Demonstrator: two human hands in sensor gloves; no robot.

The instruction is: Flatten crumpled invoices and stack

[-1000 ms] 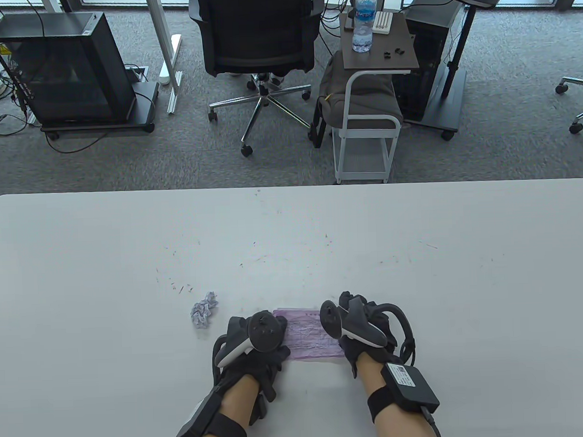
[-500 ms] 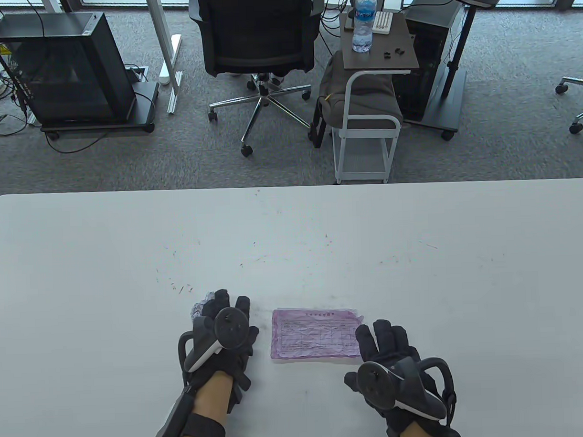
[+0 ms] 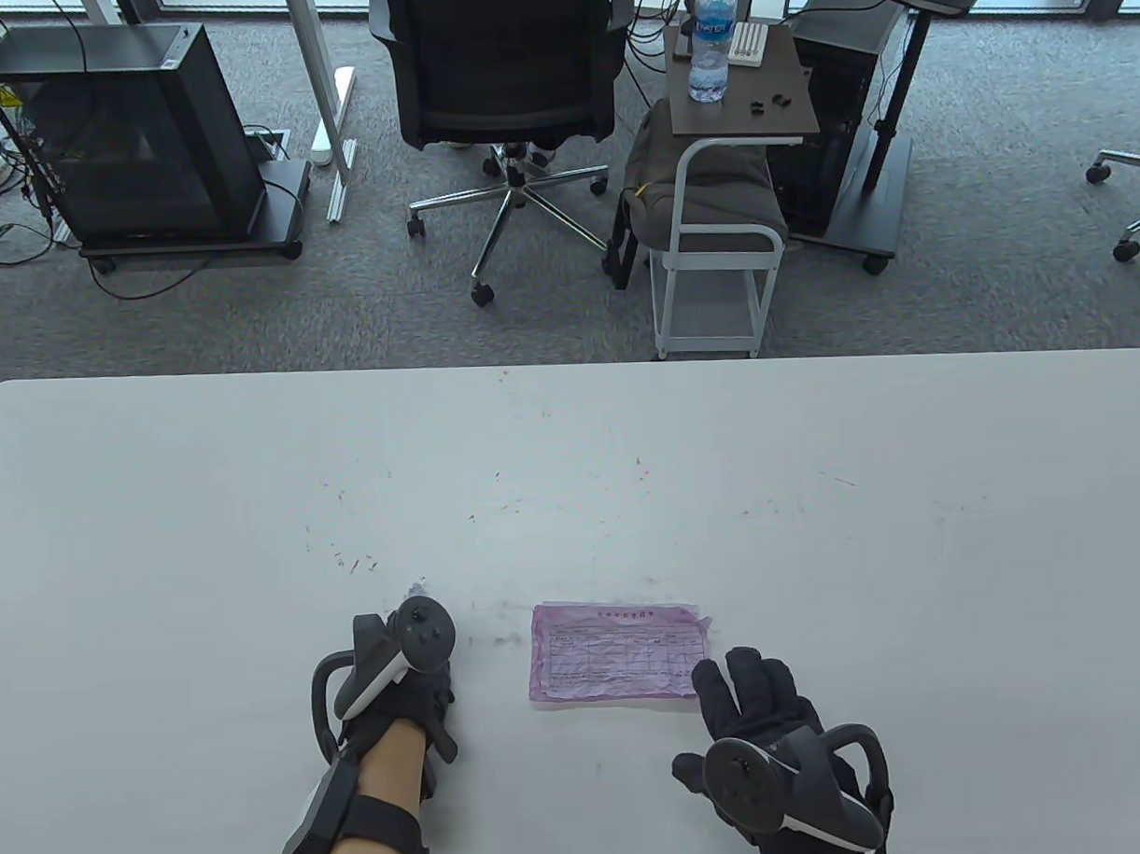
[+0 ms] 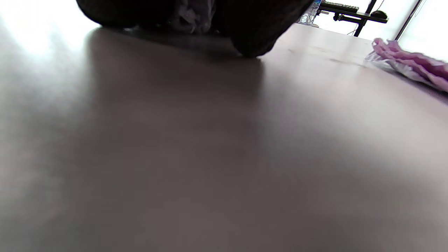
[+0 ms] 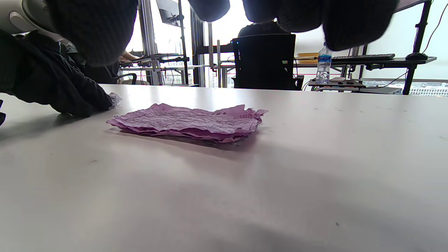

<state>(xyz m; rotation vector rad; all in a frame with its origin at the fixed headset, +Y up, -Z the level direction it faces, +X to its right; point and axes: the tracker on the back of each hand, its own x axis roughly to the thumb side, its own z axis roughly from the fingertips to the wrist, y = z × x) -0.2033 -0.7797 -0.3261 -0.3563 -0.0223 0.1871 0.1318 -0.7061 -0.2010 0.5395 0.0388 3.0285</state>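
— Behind the white table (image 3: 816, 530): grey carpet, black office chair (image 3: 501, 65), small side cart (image 3: 741, 113) with a water bottle (image 3: 712, 39), black computer case (image 3: 121, 134) on a wheeled base at far left.

— On the table, near its front edge?

— Stack of flattened pink invoices (image 3: 617, 651), lying flat and wrinkled, printed side up. Seen from the right wrist view (image 5: 189, 120) as several creased sheets one over another, edges not fully aligned.

— And the crumpled one?

— Crumpled invoice (image 4: 192, 15), pale lilac, left of the stack and apart from it. Almost fully covered by the left hand (image 3: 397, 676); only a small tip visible past the tracker in the table view.

— Left hand's fingers?

— Curled down around the paper ball, with the paper showing between dark fingers (image 4: 252, 31) in the left wrist view. One fingertip touching the table.

— Right hand (image 3: 767, 728)?

— Resting low just beside the stack's near right corner. Fingers (image 3: 739, 675) straight and slightly spread, pointing away from the person, holding nothing. Cannot tell whether the fingertips touch the paper edge. Palm down, tracker on the back.
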